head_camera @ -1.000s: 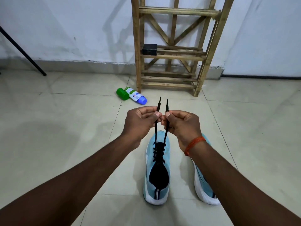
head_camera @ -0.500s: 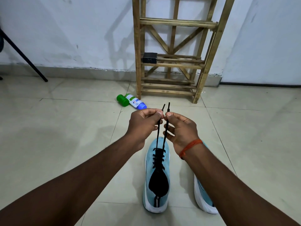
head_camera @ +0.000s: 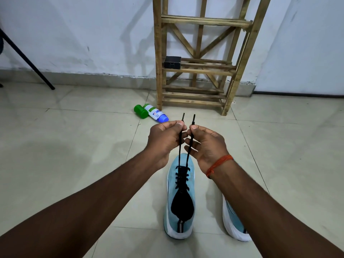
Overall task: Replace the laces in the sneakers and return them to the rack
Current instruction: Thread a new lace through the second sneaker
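A light blue sneaker (head_camera: pixel 189 185) with a white sole stands on the floor tiles, toe pointing away from me. A black lace (head_camera: pixel 180 146) is threaded through its eyelets. Both lace ends rise taut from the shoe. My left hand (head_camera: pixel 163 138) pinches one end near its tip, and my right hand (head_camera: pixel 206 144) pinches the other end beside it. The second blue sneaker (head_camera: pixel 232 224) lies to the right, mostly hidden under my right forearm. The wooden rack (head_camera: pixel 202 71) stands against the wall ahead.
A small black box (head_camera: pixel 172 62) sits on a middle shelf of the rack. A green and white bottle (head_camera: pixel 150 113) lies on the floor left of the rack's foot. A black tripod leg (head_camera: pixel 28 60) slants down at far left.
Both hands have stayed pinched on the lace ends, drifting a little apart so the two tips stand slightly separated. The view tilted up slightly.
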